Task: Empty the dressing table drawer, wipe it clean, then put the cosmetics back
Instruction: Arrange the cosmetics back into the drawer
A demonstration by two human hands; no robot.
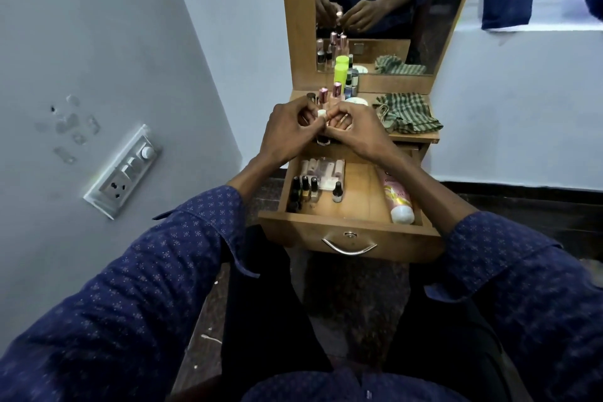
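Observation:
The wooden drawer is pulled open. Inside it stand several small dark nail polish bottles at the left, a clear makeup pack lies behind them, and a pink lotion bottle lies along the right side. Over the tabletop edge, my left hand and my right hand meet. Together they pinch a small bottle with a white cap; its dark base shows below my fingers. More cosmetics stand on the tabletop behind my hands, among them a neon yellow bottle.
A green striped cloth lies bunched on the right of the tabletop. The mirror rises behind it. A wall with a switch plate is close on the left. My knees sit under the drawer.

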